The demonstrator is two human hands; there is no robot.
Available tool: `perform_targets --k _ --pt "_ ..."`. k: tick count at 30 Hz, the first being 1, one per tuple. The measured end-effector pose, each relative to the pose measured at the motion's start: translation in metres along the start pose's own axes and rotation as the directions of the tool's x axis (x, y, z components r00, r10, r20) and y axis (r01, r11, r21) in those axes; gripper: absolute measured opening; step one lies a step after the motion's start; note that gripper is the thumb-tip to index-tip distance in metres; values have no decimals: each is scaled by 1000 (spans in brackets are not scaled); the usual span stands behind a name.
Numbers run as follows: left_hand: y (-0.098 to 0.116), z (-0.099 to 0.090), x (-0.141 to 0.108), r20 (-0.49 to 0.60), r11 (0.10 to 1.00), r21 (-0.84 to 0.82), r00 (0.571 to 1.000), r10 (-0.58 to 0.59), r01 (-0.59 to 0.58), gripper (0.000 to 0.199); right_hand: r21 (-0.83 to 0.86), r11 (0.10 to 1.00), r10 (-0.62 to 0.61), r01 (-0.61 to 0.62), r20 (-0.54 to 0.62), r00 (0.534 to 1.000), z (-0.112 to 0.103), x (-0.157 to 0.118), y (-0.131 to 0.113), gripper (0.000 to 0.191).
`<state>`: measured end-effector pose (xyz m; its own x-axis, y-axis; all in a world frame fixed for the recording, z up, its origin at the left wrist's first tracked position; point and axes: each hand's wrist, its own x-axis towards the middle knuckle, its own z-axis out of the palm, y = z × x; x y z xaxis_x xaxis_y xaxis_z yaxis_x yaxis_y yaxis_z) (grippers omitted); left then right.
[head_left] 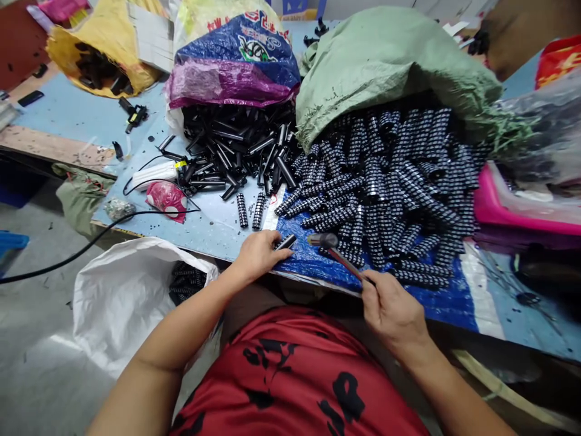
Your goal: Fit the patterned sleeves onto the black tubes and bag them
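Observation:
My left hand (259,255) is closed on a small black cylindrical piece (285,243) at the table's front edge. My right hand (393,307) grips the handle of a small hammer (328,241), whose head is just right of that piece, over the blue plastic sheet. Two dark studded rollers (242,211) stand side by side beyond my left hand. Right of them, a large heap of studded black-and-white rollers (381,188) spills from a green woven sack (394,60). Smooth black tubes (231,145) lie piled in front of a blue and purple bag (236,54).
A white sack (122,303) with dark rollers inside hangs open below the table's left front edge. A black cable (91,242) crosses the left side. A pink bin (521,212) stands at right, a yellow bag (100,54) at back left.

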<state>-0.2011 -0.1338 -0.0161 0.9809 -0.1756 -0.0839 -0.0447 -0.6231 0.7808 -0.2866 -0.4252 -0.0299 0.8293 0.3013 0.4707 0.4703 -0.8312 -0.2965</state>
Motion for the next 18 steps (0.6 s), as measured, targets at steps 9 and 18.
perform_targets --k 9,18 --pt "3 -4 6 132 982 134 980 -152 134 33 61 997 -53 56 -54 997 5 49 -17 18" --pt "1 -8 23 231 977 193 964 -132 87 37 184 951 -251 250 -18 968 3 37 -24 24"
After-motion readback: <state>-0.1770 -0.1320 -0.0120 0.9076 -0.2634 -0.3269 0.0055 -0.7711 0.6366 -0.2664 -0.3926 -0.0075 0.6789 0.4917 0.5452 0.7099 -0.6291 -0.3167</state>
